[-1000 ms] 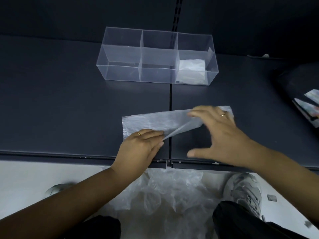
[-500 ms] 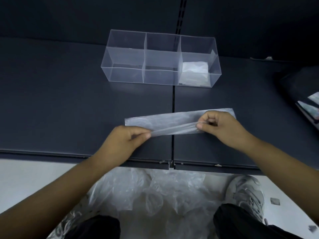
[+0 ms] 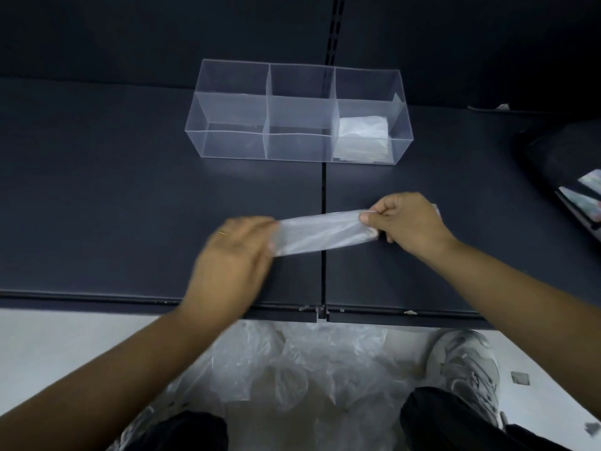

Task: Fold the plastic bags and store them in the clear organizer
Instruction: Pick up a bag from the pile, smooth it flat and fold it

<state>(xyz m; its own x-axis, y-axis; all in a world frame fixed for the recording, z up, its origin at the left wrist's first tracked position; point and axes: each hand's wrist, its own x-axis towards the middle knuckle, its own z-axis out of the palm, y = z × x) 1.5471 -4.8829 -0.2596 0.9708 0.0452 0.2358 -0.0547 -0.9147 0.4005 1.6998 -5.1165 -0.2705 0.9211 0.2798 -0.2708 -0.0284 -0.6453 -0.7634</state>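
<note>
- One folded bag (image 3: pixel 362 131) already sits in the right-hand compartment of the clear organizer (image 3: pixel 234 125), upper centre of the frame.
- A second plastic bag (image 3: pixel 325 234), folded down to a narrow strip, stretches across the table (image 3: pixel 97 206) at mid-frame.
- The right hand (image 3: pixel 406 222) pinches the strip's right end; the left hand (image 3: pixel 237 252) covers its left end (too blurred to tell whether it grips).
- Left to do, I judge: fold the strip short, store it, then work through the loose bags (image 3: pixel 309 362) heaped at bottom centre.
</note>
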